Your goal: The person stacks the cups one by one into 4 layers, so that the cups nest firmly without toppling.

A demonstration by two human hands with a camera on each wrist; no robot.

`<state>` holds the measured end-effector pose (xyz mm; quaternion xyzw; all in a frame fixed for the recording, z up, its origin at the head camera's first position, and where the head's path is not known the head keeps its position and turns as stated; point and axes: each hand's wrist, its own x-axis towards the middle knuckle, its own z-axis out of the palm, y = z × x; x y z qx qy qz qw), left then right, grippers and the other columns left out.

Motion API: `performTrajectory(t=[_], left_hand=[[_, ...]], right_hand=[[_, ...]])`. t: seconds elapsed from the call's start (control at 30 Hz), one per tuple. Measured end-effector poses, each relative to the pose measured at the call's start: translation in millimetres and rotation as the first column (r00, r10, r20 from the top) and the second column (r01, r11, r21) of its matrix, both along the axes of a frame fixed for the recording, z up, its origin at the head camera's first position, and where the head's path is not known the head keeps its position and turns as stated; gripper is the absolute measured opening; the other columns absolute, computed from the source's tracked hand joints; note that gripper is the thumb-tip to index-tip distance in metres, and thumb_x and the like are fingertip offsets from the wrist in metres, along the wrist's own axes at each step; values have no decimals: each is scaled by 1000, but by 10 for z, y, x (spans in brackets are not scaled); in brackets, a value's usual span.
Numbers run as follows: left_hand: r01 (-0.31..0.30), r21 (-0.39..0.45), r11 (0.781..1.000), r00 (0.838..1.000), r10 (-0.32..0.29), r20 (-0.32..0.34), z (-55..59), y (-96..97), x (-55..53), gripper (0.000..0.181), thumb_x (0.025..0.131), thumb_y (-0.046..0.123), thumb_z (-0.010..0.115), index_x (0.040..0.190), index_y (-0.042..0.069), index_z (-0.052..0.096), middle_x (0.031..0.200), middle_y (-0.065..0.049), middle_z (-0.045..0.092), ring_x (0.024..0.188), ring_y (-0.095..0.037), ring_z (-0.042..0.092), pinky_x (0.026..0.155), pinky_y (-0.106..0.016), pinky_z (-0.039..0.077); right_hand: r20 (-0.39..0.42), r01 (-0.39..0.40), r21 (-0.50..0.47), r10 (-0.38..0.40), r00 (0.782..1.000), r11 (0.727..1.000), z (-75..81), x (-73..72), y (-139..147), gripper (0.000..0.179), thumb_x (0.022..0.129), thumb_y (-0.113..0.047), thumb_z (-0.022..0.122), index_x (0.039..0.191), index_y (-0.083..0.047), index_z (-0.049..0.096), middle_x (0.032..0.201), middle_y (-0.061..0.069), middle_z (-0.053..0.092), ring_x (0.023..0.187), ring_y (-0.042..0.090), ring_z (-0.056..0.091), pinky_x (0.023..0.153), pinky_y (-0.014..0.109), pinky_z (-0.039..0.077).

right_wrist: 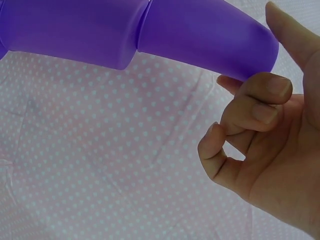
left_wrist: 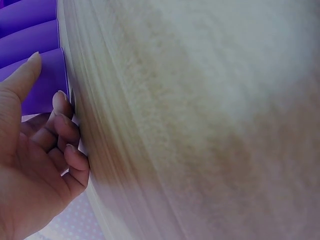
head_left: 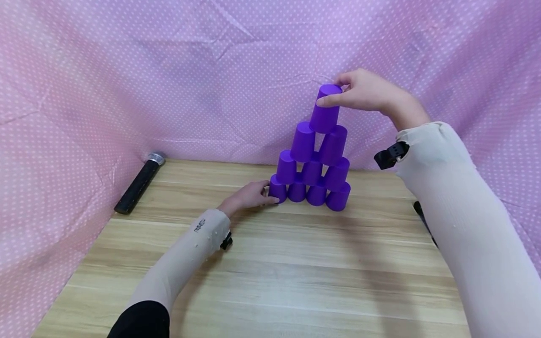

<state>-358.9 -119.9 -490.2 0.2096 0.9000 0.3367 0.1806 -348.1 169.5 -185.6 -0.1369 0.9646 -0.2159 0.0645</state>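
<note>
Upside-down purple cups are stacked in a four-tier pyramid, with a single top cup (head_left: 323, 116) resting on two cups below. Around the upper part of that top cup, my right hand (head_left: 367, 91) has its thumb on the near side and fingers on the far side. In the right wrist view, the thumb and fingertips sit at the closed end of the top cup (right_wrist: 200, 35). Down on the table, my left hand (head_left: 251, 195) holds the leftmost bottom-row cup (head_left: 277, 188) between thumb and fingers. The left wrist view shows the thumb lying over this cup (left_wrist: 47, 85).
The pyramid stands near the back of the wooden table (head_left: 270, 277). A black microphone (head_left: 141, 183) with a silver head lies at the back left. Pink dotted cloth (head_left: 190, 84) hangs behind. A dark object (head_left: 424, 220) is partly hidden behind the right sleeve.
</note>
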Motion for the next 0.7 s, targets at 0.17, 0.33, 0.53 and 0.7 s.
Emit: performTrajectory(t=[0.17, 0.33, 0.53, 0.7], left_hand=[[7, 3, 1000, 1000, -7, 1, -10, 2, -2, 55, 90, 47, 72, 135, 18, 56, 86, -2, 66, 73, -16, 60, 67, -33, 50], [-4, 7, 1000, 1000, 4, 2, -20, -20, 8, 57, 90, 47, 72, 136, 18, 56, 90, -2, 67, 75, -17, 61, 69, -32, 50], [-6, 6, 1000, 1000, 6, 13, -44, -55, 29, 63, 90, 46, 73, 141, 16, 52, 89, -3, 67, 75, -17, 61, 68, -32, 51], [-13, 17, 1000, 1000, 14, -16, 20, -157, 98, 79, 90, 47, 72, 154, 17, 37, 92, -4, 64, 79, -18, 60, 71, -34, 51]], right_hand=[[20, 9, 0, -9, 1000, 1000, 19, 43, 51, 90, 88, -65, 63, 152, -7, 40, 144, 23, 53, 135, 41, 46, 110, 63, 34], [6, 5, 18, -6, 1000, 1000, 15, 87, 89, 91, 89, -67, 60, 154, -7, 37, 150, 25, 46, 137, 46, 44, 109, 66, 34], [-15, 8, 21, -8, 1000, 1000, -72, 180, 238, 89, 91, -67, 57, 154, -7, 35, 149, 29, 46, 134, 49, 46, 106, 68, 36], [-57, 34, 4, -33, 998, 999, -224, 369, 474, 84, 94, -64, 54, 155, -11, 35, 134, 30, 57, 119, 45, 56, 95, 64, 45]])
